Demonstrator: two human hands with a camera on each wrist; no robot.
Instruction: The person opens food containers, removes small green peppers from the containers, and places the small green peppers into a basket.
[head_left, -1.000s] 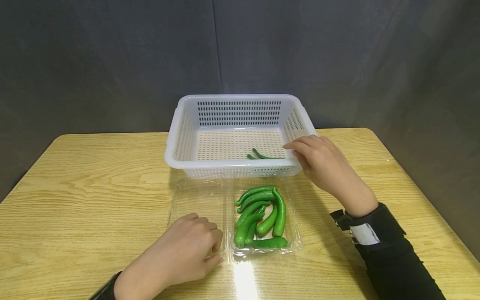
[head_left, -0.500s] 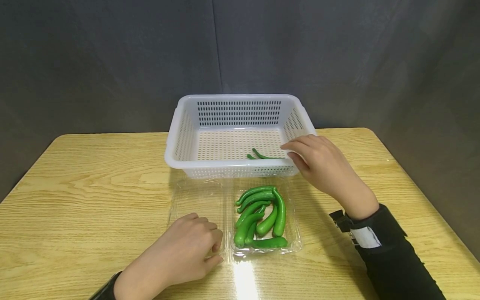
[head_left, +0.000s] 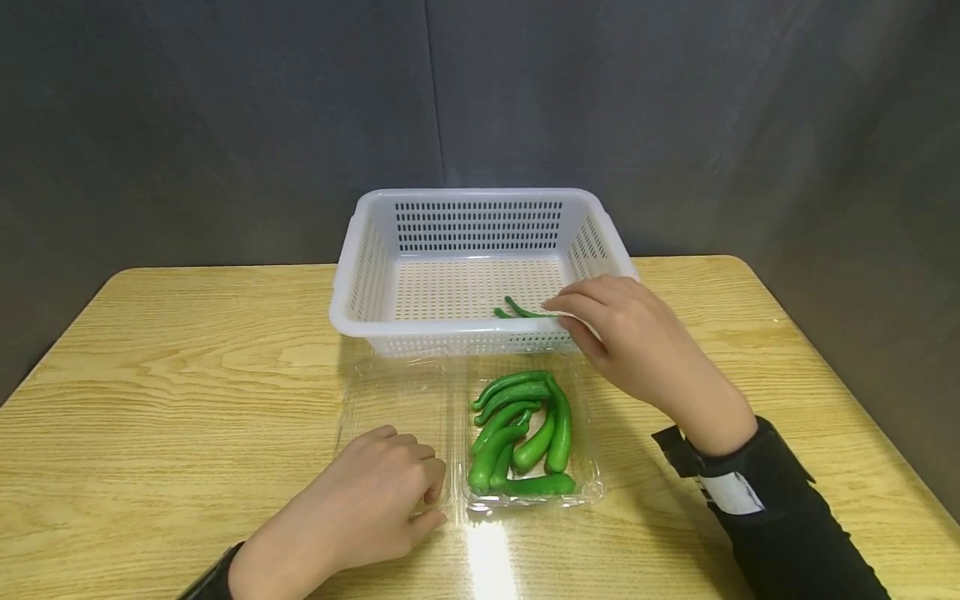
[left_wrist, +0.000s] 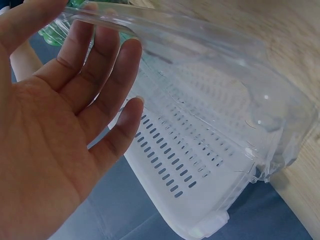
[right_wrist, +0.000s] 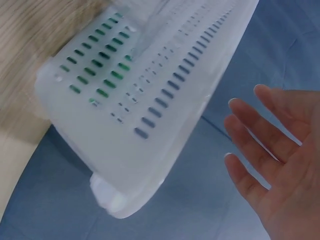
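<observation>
In the head view, my left hand (head_left: 367, 492) rests at the front of the clear plastic lid (head_left: 397, 387), its fingers loosely bent. The left wrist view shows those fingertips (left_wrist: 132, 47) against the lid's edge, with the palm bare. The lid joins a clear clamshell tray (head_left: 592, 492) holding several green chili peppers (head_left: 487, 458). My right hand (head_left: 630, 342) hovers over the near right rim of a white slotted basket (head_left: 465, 328), fingers slightly bent and nothing held. Thin green stems (head_left: 525, 312) show inside the basket just left of its fingertips; the near wall hides the rest.
The wooden table (head_left: 187, 375) extends on both sides of the basket and tray. A dark grey partition (head_left: 300, 125) stands behind the table. Through the basket's slots, green shapes (right_wrist: 112, 75) show in the right wrist view.
My right hand has moved a little to the left along the basket's near rim, closer to the green stems. The left hand, tray and peppers stay where they were.
</observation>
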